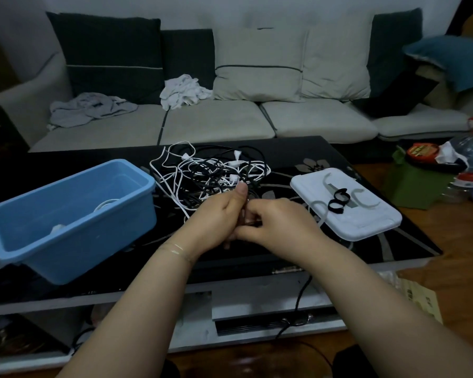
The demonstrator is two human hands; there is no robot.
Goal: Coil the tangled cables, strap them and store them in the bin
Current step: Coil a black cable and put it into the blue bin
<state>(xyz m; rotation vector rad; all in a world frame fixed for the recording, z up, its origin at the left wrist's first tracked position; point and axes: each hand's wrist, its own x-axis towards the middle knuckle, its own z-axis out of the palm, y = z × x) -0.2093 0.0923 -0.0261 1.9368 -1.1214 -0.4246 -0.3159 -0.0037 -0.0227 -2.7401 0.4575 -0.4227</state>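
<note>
A tangle of black and white cables [213, 173] lies on the black glass table [298, 156], behind my hands. My left hand [219, 219] and my right hand [273, 222] meet just in front of the pile, both curled round a dark cable between them; what lies inside the fingers is mostly hidden. A black cable [302, 293] hangs down over the table's front edge below my right hand. The blue bin [74, 214] stands at the left with a white coiled cable [104, 207] inside. Black and whitish straps [337, 203] lie on a white lid [347, 216] at the right.
A sofa [216, 121] with cushions and crumpled cloths runs behind the table. Bottles and a green bag [421, 184] sit on the floor at the right. The table has a lower shelf [257, 306] under its front edge.
</note>
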